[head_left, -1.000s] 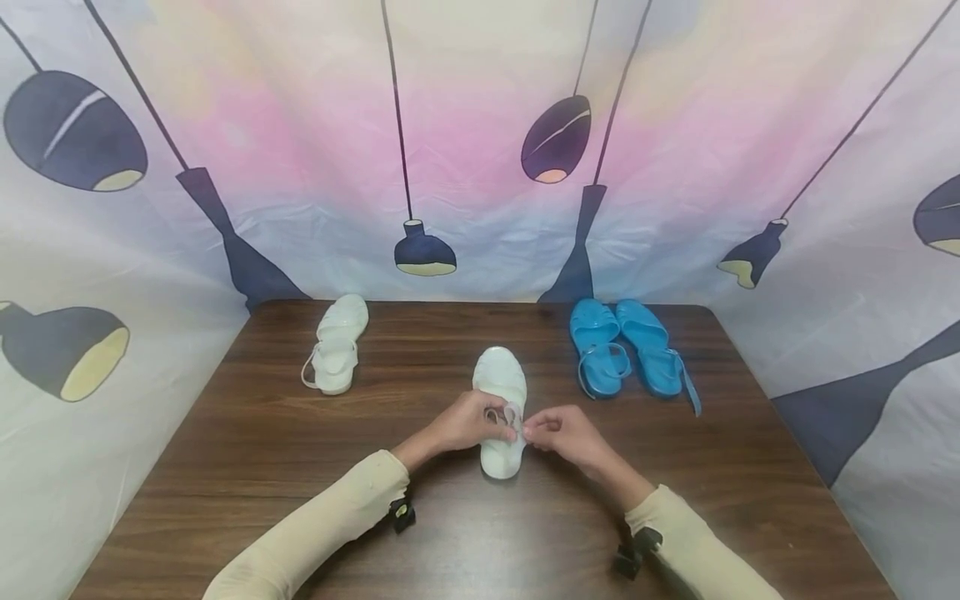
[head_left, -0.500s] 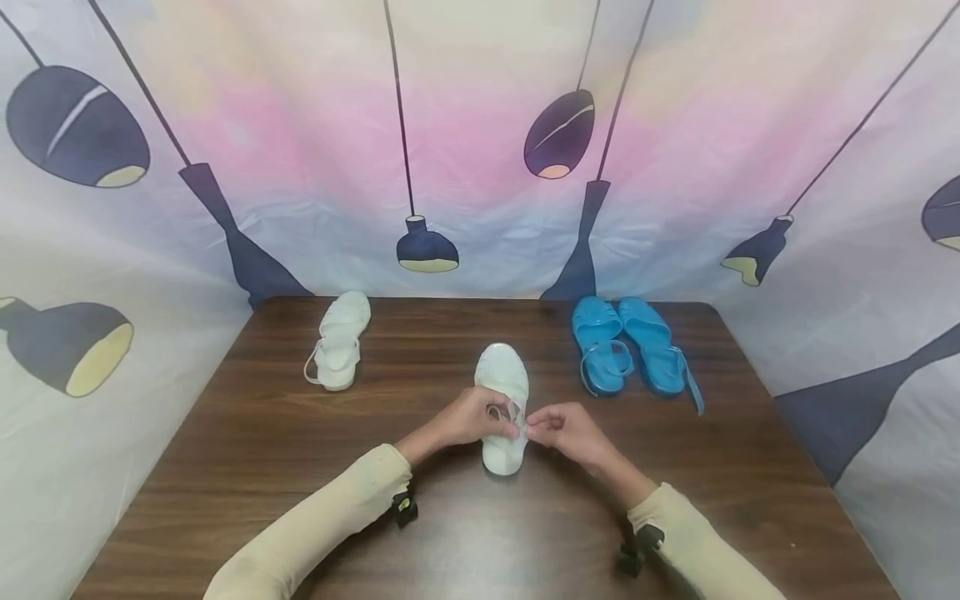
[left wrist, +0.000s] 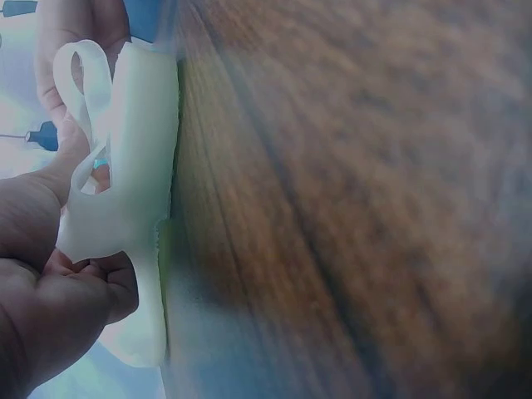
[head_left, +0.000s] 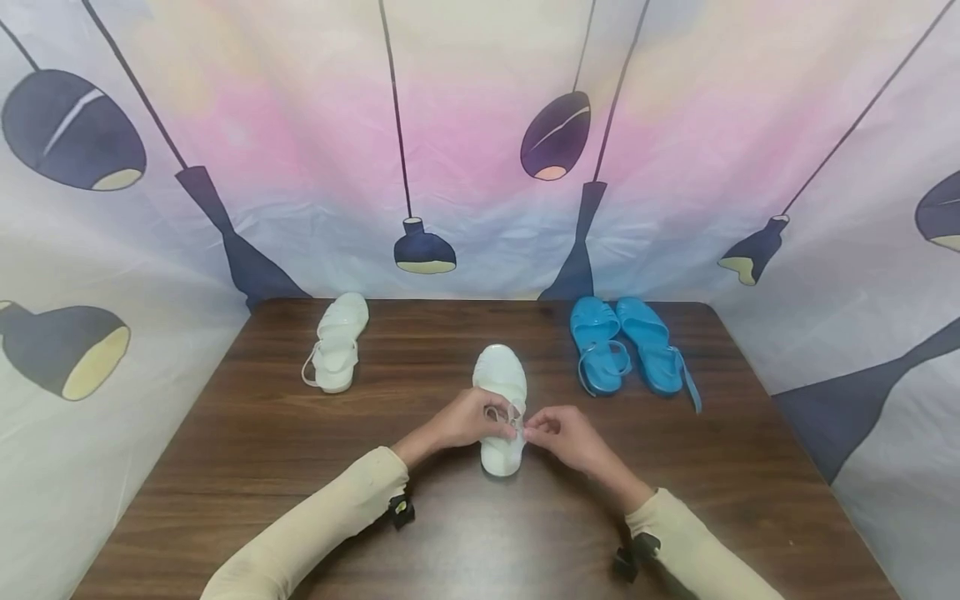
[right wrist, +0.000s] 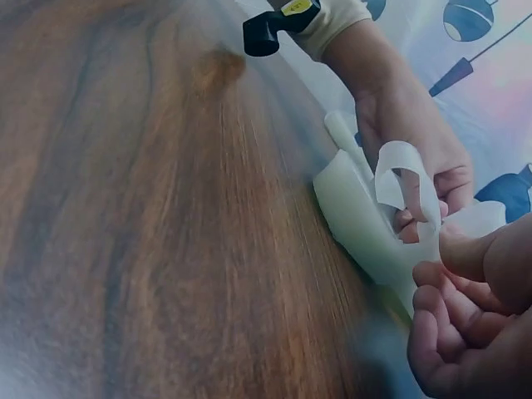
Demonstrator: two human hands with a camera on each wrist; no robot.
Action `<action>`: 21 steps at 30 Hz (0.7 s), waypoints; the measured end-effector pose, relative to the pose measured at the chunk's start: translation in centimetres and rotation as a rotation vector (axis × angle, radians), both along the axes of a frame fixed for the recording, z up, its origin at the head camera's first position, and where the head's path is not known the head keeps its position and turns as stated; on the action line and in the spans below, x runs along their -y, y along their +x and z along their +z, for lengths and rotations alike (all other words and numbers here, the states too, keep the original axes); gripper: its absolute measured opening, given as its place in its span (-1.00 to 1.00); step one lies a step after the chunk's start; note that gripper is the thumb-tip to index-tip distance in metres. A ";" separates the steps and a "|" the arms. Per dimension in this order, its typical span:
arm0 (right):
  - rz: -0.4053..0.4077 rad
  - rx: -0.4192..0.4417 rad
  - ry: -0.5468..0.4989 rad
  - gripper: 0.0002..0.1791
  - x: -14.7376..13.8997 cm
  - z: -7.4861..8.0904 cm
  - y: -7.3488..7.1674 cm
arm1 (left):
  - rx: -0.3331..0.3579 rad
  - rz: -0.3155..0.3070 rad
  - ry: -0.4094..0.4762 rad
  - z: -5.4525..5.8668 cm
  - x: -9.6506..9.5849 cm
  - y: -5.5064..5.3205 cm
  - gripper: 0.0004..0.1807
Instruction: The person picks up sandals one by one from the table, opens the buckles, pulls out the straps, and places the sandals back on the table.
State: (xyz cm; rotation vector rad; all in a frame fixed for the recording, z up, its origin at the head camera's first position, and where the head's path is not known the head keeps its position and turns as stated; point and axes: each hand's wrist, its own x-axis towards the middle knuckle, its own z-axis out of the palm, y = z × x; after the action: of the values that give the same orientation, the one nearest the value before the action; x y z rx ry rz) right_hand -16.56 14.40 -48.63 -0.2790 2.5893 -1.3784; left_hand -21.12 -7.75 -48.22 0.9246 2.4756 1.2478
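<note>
A white sandal (head_left: 501, 371) lies sole down on the table in front of me, toe pointing away. My left hand (head_left: 471, 418) reaches over it from the left, thumb and fingers pinching its ankle strap. On the sandal's right side, my right hand (head_left: 570, 435) pinches the strap near its fastening with thumb and fingertips. The strap (right wrist: 403, 170) bends up in a loop beside the fingers in the right wrist view. In the left wrist view the same looped strap (left wrist: 83, 83) stands out from the sandal's side. Fingers hide the fastening itself.
A second white sandal (head_left: 337, 346) lies at the back left of the brown wooden table (head_left: 420, 533). Two blue sandals, one left (head_left: 598, 350) and one right (head_left: 651, 346), lie side by side at the back right. A lamp-patterned cloth (head_left: 480, 150) hangs behind the table.
The raised strap loop between the hands looks smaller and lower than a second ago. Both hands stay nearly in place on the white sandal.
</note>
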 end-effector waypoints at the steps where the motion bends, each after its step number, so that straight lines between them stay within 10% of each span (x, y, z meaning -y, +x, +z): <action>1: 0.000 -0.002 0.006 -0.84 0.0 0.0 0.0 | 0.002 0.001 -0.002 0.0 0.0 0.0 -0.84; 21: -0.058 -0.024 -0.078 -0.94 0.6 -0.4 -0.2 | -0.005 -0.002 0.003 -0.1 0.0 0.1 -0.83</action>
State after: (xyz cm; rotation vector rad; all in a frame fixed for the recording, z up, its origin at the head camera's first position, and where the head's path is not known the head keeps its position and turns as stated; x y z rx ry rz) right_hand -16.79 13.79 -49.01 -0.2348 2.5858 -1.5068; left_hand -21.05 -7.75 -48.30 0.9319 2.4764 1.2501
